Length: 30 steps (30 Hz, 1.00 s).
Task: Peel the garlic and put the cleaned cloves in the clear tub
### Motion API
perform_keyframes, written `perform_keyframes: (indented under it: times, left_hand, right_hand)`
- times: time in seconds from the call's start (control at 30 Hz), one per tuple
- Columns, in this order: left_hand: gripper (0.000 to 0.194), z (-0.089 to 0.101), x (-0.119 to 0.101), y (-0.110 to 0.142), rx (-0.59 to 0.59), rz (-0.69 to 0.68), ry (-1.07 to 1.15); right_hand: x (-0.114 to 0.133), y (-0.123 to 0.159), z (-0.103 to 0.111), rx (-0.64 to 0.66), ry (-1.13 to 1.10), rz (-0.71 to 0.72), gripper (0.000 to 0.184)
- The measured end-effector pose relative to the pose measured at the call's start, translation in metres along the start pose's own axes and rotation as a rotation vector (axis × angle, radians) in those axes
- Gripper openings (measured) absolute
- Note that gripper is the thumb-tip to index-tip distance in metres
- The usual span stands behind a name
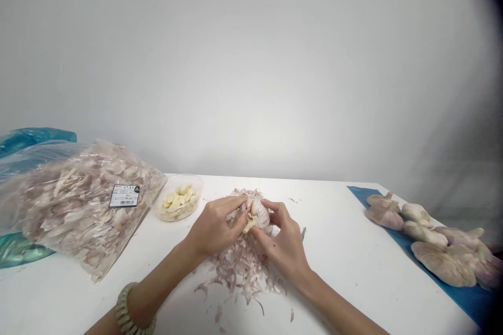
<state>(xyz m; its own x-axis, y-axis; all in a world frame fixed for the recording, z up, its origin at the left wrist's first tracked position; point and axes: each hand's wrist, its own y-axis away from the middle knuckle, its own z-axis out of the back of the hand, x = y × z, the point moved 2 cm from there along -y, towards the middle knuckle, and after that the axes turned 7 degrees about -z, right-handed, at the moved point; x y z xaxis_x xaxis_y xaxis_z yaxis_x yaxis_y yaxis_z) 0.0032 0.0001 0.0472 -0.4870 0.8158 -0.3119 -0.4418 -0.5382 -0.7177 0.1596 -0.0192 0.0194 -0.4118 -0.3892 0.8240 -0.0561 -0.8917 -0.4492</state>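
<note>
A whitish-purple garlic bulb [260,211] is held between both hands above a heap of papery garlic skins [239,267]. My left hand [217,224] pinches the bulb's left side with thumb and fingertips. From the right, my right hand [283,241] grips the same bulb, its fingers curled over the far side and the thumb near the stalk. A small grey pointed piece [303,234] pokes out beside my right hand; the rest of it is hidden.
Left of the hands stands a clear round bowl [178,215] of peeled cloves. Beyond it lies a large labelled plastic bag [90,209] full of skins, near teal plastic [43,135]. Several whole garlic bulbs [444,264] rest on a blue sheet [363,194] at right.
</note>
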Motion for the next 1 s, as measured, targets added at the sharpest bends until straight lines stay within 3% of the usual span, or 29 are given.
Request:
perform_keyframes:
  times: [0.17, 0.6, 1.0]
  left_hand:
    - [0.029, 0.002, 0.0015, 0.0004, 0.007, -0.051, -0.006]
    - [0.022, 0.003, 0.0004, -0.0011, -0.012, 0.017, 0.002]
    - [0.022, 0.0024, 0.0007, 0.0006, -0.013, -0.031, -0.035]
  right_hand:
    - [-0.0004, -0.0002, 0.0003, 0.009, 0.008, 0.005, 0.038]
    - [-0.0025, -0.0004, 0.0013, -0.01, 0.08, 0.131, 0.041]
    - [-0.0056, 0.0004, 0.0005, -0.005, 0.085, 0.161, 0.04]
